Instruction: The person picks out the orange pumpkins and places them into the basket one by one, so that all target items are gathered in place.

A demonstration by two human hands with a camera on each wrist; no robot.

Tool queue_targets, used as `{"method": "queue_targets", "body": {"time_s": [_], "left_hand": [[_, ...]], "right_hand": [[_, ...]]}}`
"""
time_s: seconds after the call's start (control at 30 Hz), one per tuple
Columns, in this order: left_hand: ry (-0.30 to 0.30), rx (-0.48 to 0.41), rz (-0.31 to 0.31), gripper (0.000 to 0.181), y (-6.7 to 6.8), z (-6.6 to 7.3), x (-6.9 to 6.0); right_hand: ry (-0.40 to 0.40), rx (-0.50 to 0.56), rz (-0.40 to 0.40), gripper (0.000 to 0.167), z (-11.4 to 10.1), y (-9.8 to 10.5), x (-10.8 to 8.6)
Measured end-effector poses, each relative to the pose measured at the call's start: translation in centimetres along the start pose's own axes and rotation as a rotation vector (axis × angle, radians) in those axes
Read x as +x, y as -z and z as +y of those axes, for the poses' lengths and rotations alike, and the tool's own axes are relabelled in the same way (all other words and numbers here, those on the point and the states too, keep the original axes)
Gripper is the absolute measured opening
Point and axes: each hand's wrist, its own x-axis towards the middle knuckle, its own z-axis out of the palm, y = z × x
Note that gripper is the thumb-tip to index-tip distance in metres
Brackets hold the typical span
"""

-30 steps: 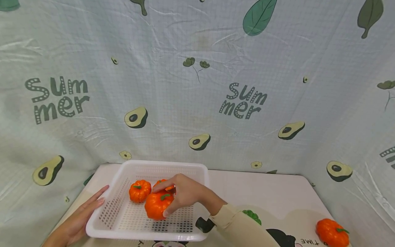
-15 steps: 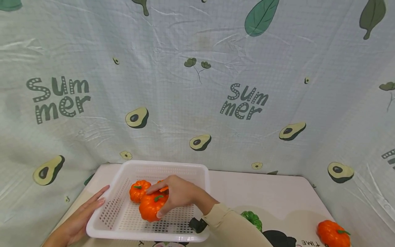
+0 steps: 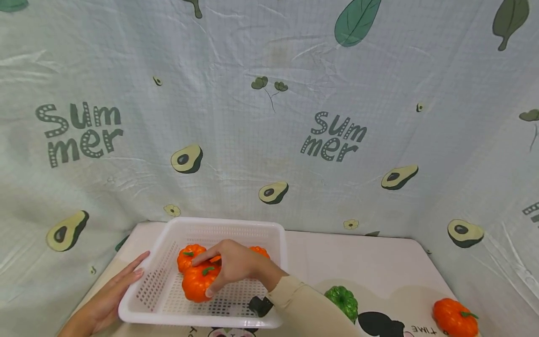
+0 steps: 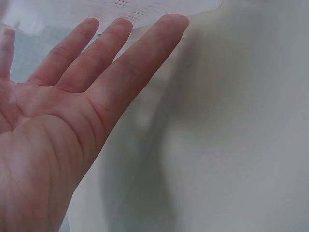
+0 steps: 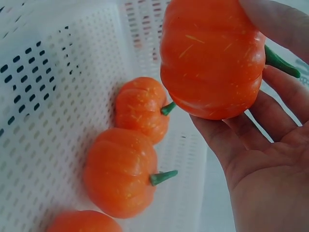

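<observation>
My right hand (image 3: 236, 264) grips an orange toy pumpkin (image 3: 195, 283) with a green stem, thumb on one side and fingers on the other. It is inside the white perforated plastic basket (image 3: 227, 223); whether its base touches the floor I cannot tell. Beside it are a smaller orange pumpkin (image 3: 185, 260) at the left, another (image 3: 258, 251) at the right, and one mostly behind my hand. The right wrist view shows these pumpkins (image 5: 120, 174) in a row below the held pumpkin (image 5: 212, 58). My left hand (image 3: 111, 295) has straight fingers against the basket's left side.
Right of the basket, a green pumpkin (image 3: 342, 302) is partly behind my right sleeve (image 3: 311, 309). Another orange pumpkin (image 3: 455, 318) lies near the table's right edge. A printed curtain (image 3: 236, 140) stands behind the table.
My right hand has moved left inside the basket with the pumpkin, toward the left pumpkin. A pumpkin at the right has come into sight. My left hand stays where it was.
</observation>
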Motion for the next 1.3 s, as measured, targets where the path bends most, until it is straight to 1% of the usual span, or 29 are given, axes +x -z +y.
{"method": "queue_targets", "body": {"time_s": [0.23,0.37,0.53,0.77,0.97,1.1,1.2,1.3], "left_hand": [[-0.007,0.008,0.002,0.072,0.0,0.1,-0.2],[0.003,0.013,0.019,0.073,0.1,0.2,-0.2],[-0.002,0.022,0.014,0.072,0.2,0.2,-0.2],[-0.005,0.021,0.011,0.071,0.0,0.1,-0.1],[-0.002,0.013,0.021,0.072,0.0,0.0,0.0],[-0.01,0.017,0.013,0.071,0.0,-0.1,-0.1],[-0.013,0.02,0.012,0.071,-0.1,-0.1,-0.1],[-0.005,0.026,0.024,0.071,0.0,0.1,0.0]], "right_hand": [[0.02,-0.047,0.006,0.062,0.0,-0.4,0.6],[0.026,-0.086,-0.006,0.063,0.0,-0.6,1.2],[0.035,-0.131,-0.018,0.065,0.1,-0.7,1.9],[0.036,-0.205,-0.026,0.064,0.2,-0.8,2.3],[0.004,-0.19,-0.023,0.066,0.3,-1.0,3.0],[-0.003,-0.209,-0.004,0.065,0.4,-1.1,3.5],[-0.024,-0.201,0.011,0.064,0.4,-1.1,3.7],[-0.041,-0.18,0.014,0.064,0.5,-1.2,3.8]]}}
